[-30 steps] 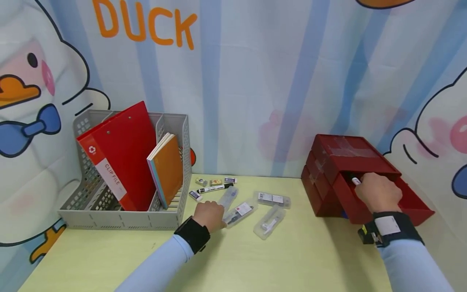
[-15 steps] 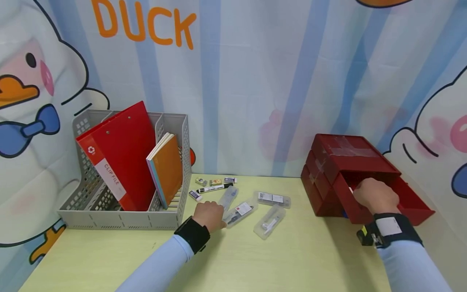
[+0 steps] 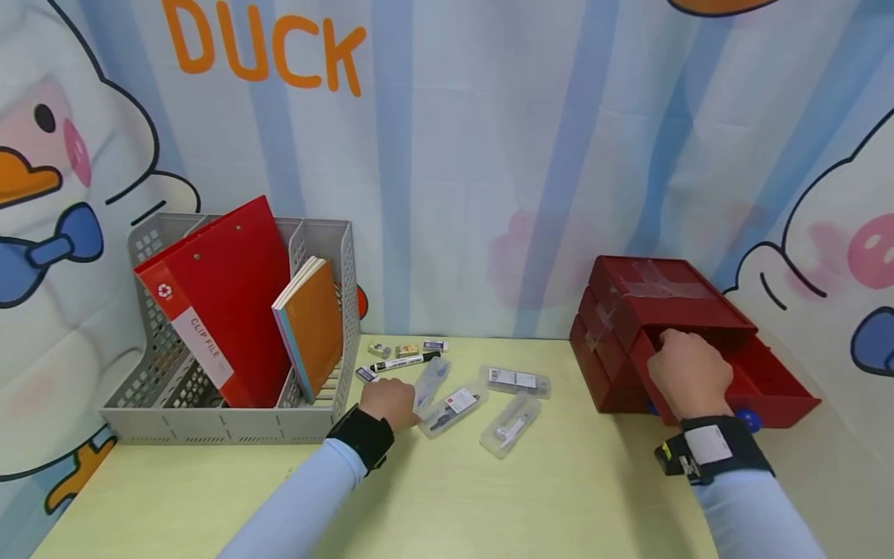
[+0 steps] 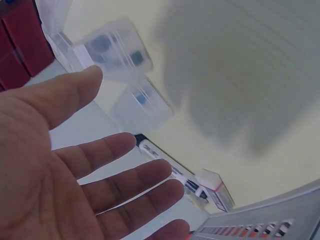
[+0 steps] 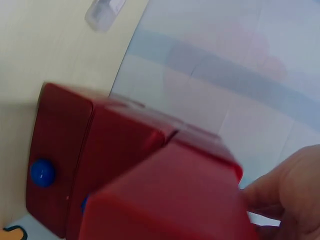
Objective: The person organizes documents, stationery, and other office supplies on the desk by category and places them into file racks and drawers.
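Observation:
My left hand (image 3: 388,404) hovers beside the clear plastic cases; its fingers are spread and hold nothing in the left wrist view. One case (image 3: 431,382) and another with a white label (image 3: 460,401) lie nearest to it. Behind them is a black-and-white marker (image 4: 170,165), with an eraser (image 4: 215,189) at its end. At the right, my right hand (image 3: 690,374) is over the left side of the pulled-out red drawer (image 3: 778,392). Part of its fingers is hidden by the drawer in the right wrist view; no held thing shows.
A grey file rack (image 3: 230,425) holds a red clip file (image 3: 223,303) and notebooks (image 3: 314,330). Two more cases (image 3: 510,425) lie mid-table, and small erasers (image 3: 407,350) sit near the back. The red drawer box (image 3: 663,291) has blue knobs (image 3: 749,420).
The white-ended pen-like thing in my right hand went down into the drawer and is out of sight. That hand has then shifted left and up. My left hand has barely moved.

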### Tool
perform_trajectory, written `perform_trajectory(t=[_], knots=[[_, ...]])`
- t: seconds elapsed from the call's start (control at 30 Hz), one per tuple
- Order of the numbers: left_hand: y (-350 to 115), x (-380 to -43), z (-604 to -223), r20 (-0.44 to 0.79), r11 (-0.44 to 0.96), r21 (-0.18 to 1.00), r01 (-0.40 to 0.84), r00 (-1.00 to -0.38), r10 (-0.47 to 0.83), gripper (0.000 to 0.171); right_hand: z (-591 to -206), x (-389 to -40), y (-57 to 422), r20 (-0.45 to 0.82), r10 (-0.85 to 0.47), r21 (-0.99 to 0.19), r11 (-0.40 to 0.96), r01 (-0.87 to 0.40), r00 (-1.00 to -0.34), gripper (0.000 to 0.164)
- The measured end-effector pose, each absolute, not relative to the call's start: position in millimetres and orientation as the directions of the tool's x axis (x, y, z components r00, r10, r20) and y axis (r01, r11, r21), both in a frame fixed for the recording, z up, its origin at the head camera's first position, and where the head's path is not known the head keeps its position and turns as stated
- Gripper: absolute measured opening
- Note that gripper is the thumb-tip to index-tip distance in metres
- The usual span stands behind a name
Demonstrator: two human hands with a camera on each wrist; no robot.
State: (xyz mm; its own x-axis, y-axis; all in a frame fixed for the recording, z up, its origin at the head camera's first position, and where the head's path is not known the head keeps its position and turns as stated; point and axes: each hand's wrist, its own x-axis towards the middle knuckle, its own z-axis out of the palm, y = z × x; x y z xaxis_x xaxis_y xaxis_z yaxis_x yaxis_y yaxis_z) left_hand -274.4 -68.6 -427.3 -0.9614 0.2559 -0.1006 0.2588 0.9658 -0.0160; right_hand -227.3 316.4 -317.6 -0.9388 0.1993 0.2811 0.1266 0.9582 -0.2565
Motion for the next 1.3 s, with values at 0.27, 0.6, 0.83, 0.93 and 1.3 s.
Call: perform_trajectory(t=[0.27,0.6,0.83,0.93,1.3], knots=[[-77.4,-291.7,-430.6,-0.122,0.982,-0.027,0.186,-0.976,0.182,0.028,-327.7,-226.9,271.2,0.48,0.131,-0.219,0.975,0.026,-0.867,0.028],[-79.9,-316.7,-444.5,-0.038,0.991,0.029,0.127,-0.991,0.128,0.027,-371.7,-227.8,209.9,0.015,0.027,-0.246,0.969,0.022,-1.0,0.037],[-75.9,-325.2,-447.8,0.023,0.996,0.029,0.081,-0.997,0.08,0.026,-399.0,-221.6,176.3,-0.095,-0.021,-0.251,0.968,0.004,-0.995,0.039],[-72.2,-328.5,-448.4,0.01,0.999,0.027,0.027,-1.0,0.027,0.03,-405.3,-219.6,170.2,-0.093,-0.024,-0.269,0.963,0.002,-0.995,0.039],[-65.2,-344.9,-468.4,-0.034,1.0,0.027,0.014,-0.999,0.015,0.046,-414.3,-218.7,169.2,-0.102,0.003,-0.303,0.952,0.034,-0.995,0.038]])
